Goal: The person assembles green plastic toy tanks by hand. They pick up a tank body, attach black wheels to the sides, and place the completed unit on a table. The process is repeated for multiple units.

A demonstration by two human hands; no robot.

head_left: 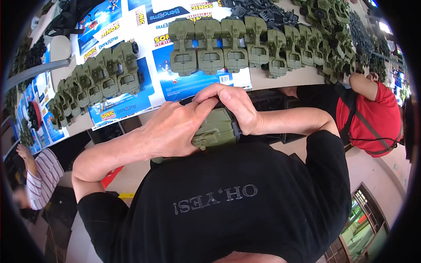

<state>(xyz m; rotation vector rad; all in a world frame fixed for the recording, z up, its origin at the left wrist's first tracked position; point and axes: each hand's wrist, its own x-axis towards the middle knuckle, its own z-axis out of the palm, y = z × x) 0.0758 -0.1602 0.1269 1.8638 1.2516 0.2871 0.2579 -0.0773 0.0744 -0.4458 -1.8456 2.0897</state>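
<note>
An olive-green plastic toy vehicle body is held close against the front of my black shirt, just off the table's near edge. My left hand is closed around its left side. From the upper right, my right hand grips it, with the fingers of both hands meeting over its top. Part of the toy is hidden beneath my hands. Just beyond stands a row of similar olive-green toy vehicle bodies, side by side on the table.
Another row of green vehicle bodies stands at left on blue and white printed sheets. Dark grey plastic parts are heaped behind, with more green vehicles at right. People in red and stripes work on either side.
</note>
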